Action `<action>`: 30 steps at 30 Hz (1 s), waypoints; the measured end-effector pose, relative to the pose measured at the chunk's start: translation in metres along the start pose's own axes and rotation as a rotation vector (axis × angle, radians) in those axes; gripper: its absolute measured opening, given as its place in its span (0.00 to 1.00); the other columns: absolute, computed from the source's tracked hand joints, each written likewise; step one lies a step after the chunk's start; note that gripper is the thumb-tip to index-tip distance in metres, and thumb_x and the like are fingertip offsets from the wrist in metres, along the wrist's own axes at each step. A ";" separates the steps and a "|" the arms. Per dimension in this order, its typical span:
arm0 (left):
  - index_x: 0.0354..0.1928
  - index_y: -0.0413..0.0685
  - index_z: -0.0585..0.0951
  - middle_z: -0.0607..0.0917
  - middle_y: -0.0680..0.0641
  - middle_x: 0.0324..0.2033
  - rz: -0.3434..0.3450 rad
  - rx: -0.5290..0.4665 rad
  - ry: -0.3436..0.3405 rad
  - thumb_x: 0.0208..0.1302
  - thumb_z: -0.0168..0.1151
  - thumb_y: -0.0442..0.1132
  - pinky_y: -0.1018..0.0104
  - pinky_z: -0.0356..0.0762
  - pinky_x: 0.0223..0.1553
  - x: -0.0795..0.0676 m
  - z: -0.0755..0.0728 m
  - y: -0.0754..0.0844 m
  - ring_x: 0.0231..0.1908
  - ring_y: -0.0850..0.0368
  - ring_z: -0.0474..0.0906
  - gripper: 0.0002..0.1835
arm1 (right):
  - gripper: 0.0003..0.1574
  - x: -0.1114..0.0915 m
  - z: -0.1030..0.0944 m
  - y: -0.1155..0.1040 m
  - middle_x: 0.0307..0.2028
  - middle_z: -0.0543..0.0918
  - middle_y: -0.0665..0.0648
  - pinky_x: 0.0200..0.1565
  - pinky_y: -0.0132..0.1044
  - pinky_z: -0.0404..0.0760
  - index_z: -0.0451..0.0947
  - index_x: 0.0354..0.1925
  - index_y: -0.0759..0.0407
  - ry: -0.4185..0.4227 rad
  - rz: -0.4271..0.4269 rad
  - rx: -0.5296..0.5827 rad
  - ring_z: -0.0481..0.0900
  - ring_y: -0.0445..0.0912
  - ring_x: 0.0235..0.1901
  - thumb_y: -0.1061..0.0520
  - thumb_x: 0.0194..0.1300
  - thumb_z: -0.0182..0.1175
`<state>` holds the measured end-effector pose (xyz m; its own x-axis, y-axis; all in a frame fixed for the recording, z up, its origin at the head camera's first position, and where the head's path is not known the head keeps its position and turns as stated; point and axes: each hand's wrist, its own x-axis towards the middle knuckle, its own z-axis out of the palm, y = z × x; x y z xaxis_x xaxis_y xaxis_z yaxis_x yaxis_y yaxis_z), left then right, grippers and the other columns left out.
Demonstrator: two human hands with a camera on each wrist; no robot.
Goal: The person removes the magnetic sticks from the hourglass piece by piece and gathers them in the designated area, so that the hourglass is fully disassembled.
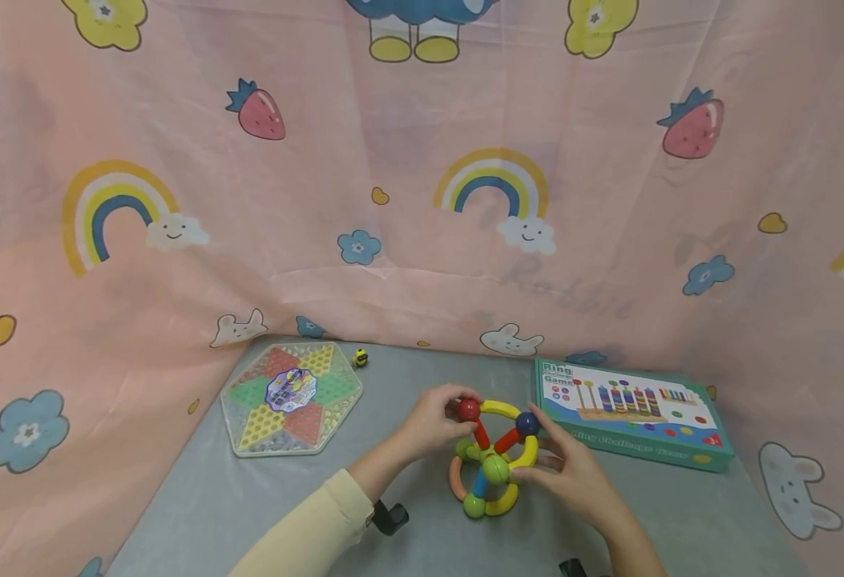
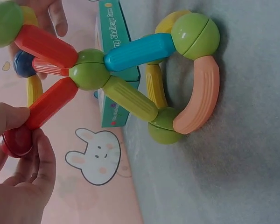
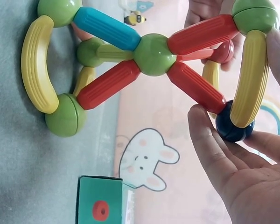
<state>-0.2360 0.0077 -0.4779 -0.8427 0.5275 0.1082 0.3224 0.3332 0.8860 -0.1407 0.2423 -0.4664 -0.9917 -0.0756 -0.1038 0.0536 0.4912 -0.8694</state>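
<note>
A ball-and-rod building toy stands on the table, its lower ring of green balls and curved rods on the cloth. Red, blue and yellow-green straight rods meet at a central green ball. My left hand pinches the red ball at the upper left, where a red rod ends. On the right side, my right hand holds the upper ring, fingers at the dark blue ball and thumb by the upper green ball. Curved yellow rods link the upper balls.
A boxed ring game lies just right of the toy, behind my right hand. Back left is a hexagonal star-patterned game board, with a small bee figure beside it. A patterned pink cloth hangs behind the grey table.
</note>
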 end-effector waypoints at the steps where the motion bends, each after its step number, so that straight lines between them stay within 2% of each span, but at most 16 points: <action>1: 0.53 0.54 0.83 0.83 0.50 0.49 -0.008 -0.003 0.003 0.61 0.72 0.33 0.72 0.82 0.44 0.000 0.000 0.000 0.42 0.62 0.80 0.18 | 0.62 0.000 0.000 0.000 0.74 0.61 0.70 0.58 0.48 0.81 0.52 0.80 0.48 -0.001 -0.001 0.003 0.72 0.67 0.65 0.44 0.56 0.75; 9: 0.53 0.52 0.84 0.85 0.51 0.46 -0.031 0.010 0.014 0.62 0.71 0.34 0.71 0.82 0.41 0.001 0.001 -0.001 0.39 0.64 0.80 0.17 | 0.62 -0.001 0.000 0.000 0.74 0.62 0.70 0.58 0.43 0.80 0.52 0.80 0.48 0.001 -0.004 0.022 0.73 0.66 0.66 0.45 0.56 0.75; 23: 0.51 0.51 0.84 0.85 0.51 0.44 -0.093 -0.123 0.015 0.61 0.70 0.33 0.68 0.83 0.42 0.006 -0.001 -0.005 0.39 0.60 0.81 0.16 | 0.61 0.001 0.000 0.001 0.75 0.60 0.70 0.58 0.41 0.79 0.52 0.80 0.48 -0.004 -0.006 0.024 0.70 0.67 0.67 0.47 0.57 0.75; 30: 0.51 0.49 0.84 0.85 0.49 0.45 -0.090 -0.185 0.037 0.59 0.66 0.30 0.63 0.84 0.45 0.006 -0.004 -0.011 0.41 0.57 0.81 0.17 | 0.62 0.001 0.000 -0.001 0.74 0.61 0.71 0.58 0.41 0.79 0.52 0.80 0.49 -0.010 0.002 0.025 0.71 0.66 0.66 0.46 0.56 0.75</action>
<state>-0.2460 0.0038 -0.4847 -0.8810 0.4716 0.0382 0.1632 0.2272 0.9601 -0.1415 0.2421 -0.4654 -0.9904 -0.0834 -0.1102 0.0585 0.4696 -0.8809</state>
